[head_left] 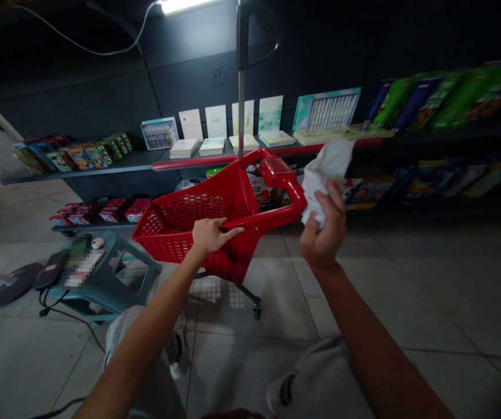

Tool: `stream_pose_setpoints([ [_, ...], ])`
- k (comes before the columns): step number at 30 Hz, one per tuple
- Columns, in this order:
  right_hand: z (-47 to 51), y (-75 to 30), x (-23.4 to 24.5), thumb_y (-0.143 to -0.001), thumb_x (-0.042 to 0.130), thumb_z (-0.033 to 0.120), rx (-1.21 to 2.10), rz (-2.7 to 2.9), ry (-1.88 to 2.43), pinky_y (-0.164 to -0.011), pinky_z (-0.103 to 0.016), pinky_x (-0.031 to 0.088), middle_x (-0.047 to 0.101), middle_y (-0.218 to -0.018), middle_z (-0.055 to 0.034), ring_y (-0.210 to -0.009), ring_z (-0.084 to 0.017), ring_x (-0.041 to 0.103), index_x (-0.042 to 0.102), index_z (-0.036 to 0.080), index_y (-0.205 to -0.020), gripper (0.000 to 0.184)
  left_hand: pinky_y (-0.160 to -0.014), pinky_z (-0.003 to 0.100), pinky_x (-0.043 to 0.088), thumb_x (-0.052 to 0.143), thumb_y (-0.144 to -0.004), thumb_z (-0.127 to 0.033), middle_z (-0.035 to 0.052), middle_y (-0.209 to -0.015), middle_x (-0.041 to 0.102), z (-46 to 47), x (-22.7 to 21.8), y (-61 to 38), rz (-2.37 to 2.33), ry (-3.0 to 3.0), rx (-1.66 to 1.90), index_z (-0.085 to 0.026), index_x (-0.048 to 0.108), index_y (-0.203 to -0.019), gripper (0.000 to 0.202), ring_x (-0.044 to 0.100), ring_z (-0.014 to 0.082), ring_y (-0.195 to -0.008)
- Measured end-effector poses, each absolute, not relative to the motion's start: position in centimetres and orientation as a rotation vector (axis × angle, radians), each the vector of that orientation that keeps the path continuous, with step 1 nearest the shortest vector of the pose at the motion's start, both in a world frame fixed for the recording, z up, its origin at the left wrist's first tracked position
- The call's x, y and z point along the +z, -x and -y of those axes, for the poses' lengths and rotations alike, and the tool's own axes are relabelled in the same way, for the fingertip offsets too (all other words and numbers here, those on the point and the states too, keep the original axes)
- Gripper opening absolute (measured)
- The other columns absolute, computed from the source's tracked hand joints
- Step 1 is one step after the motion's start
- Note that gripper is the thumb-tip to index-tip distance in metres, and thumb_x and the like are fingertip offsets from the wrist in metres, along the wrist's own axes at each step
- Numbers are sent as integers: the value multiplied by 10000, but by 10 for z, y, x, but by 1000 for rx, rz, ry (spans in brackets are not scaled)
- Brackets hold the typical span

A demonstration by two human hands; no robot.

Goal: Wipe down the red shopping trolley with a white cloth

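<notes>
A red plastic shopping cart (176, 244) stands in front of me, its looped handle (276, 218) toward the right. My left hand (213, 235) grips the near top rim of the basket, fingers over the edge and thumb along the outside. In my right hand (326, 224) is a crumpled white cloth (329, 163), pinched between thumb and fingers. It is held up beside the handle's right end; whether it touches the handle I cannot tell. Part of the right hand is blurred.
Behind the cart runs a dark shelf (215, 161) with books, boxes and bagged goods. A grey-blue plastic stool (123, 285) stands at left, with devices and cables on it. An upright metal pole (241, 110) rises behind the cart. A cable (95, 334) trails over the tiled floor.
</notes>
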State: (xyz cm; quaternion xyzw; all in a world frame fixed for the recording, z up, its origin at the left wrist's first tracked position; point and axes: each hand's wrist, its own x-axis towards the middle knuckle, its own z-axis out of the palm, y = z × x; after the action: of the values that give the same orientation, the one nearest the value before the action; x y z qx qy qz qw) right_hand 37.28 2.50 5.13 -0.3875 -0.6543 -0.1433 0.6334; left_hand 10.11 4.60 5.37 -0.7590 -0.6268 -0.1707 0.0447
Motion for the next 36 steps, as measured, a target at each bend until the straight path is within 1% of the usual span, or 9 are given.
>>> stream_pose_setpoints([
  [2, -25, -378, 65, -988, 424, 245, -311, 1560, 922, -1224, -571, 390, 534, -1545, -139, -1477, -321, 469, 533, 211, -1486, 511, -745, 316, 434, 462, -855, -882, 112, -919, 812, -47, 53, -100, 1923, 2315, -523, -249, 800, -1134, 770, 754, 293, -933],
  [4, -27, -382, 82, -972, 451, 238, -243, 1719, 960, -1187, -532, 446, 616, -1462, -122, -1392, -308, 558, 578, 224, -1442, 487, -748, 321, 433, 464, -856, -880, 117, -928, 813, -49, 51, -99, 1912, 2320, -536, -247, 799, -1146, 772, 753, 297, -932],
  [10, -37, -388, 115, -931, 514, 241, -104, 1938, 1044, -1049, -480, 541, 728, -1282, -94, -1207, -301, 675, 702, 240, -1216, 342, -726, 309, 409, 421, -901, -849, 110, -849, 796, -55, 49, -91, 1836, 2364, -558, -234, 813, -1003, 736, 744, 272, -875],
  [16, -34, -378, 117, -911, 533, 268, -75, 1932, 1084, -973, -423, 546, 774, -1129, -105, -1103, -295, 712, 737, 220, -1052, 254, -720, 309, 407, 420, -926, -810, 112, -870, 803, -60, 42, -79, 1798, 2387, -619, -211, 820, -982, 722, 742, 267, -877],
  [21, -30, -372, 117, -913, 527, 284, -45, 1885, 1042, -959, -394, 536, 781, -1088, -118, -1059, -284, 723, 745, 187, -1009, 257, -728, 317, 410, 437, -926, -791, 118, -857, 798, -64, 35, -71, 1753, 2404, -675, -195, 814, -952, 706, 740, 267, -867],
  [25, -32, -377, 116, -906, 534, 291, 12, 1880, 1082, -891, -369, 544, 786, -1065, -112, -1004, -277, 734, 753, 188, -1023, 269, -684, 310, 374, 389, -964, -746, 101, -788, 773, -65, 33, -67, 1688, 2451, -707, -200, 788, -868, 683, 707, 234, -779],
  [28, -37, -384, 117, -899, 529, 293, 64, 1922, 1099, -901, -374, 536, 786, -1086, -111, -1016, -281, 731, 754, 186, -1036, 284, -634, 308, 316, 317, -1006, -674, 67, -689, 717, -64, 34, -62, 1629, 2499, -749, -209, 710, -715, 675, 625, 185, -656],
  [31, -43, -388, 122, -917, 515, 317, 138, 2008, 1046, -948, -380, 527, 779, -1140, -111, -1071, -279, 724, 751, 181, -1053, 304, -595, 314, 254, 283, -998, -666, 26, -552, 578, -64, 34, -52, 1569, 2529, -843, -210, 551, -579, 675, 483, 144, -537],
  [36, -54, -385, 136, -923, 522, 393, 201, 2144, 926, -971, -379, 539, 788, -1128, -46, -1077, -266, 728, 759, 248, -1027, 297, -556, 320, 216, 251, -982, -686, -16, -492, 354, -66, 31, -28, 1358, 2707, -1066, -218, 285, -545, 641, 328, 116, -468],
])
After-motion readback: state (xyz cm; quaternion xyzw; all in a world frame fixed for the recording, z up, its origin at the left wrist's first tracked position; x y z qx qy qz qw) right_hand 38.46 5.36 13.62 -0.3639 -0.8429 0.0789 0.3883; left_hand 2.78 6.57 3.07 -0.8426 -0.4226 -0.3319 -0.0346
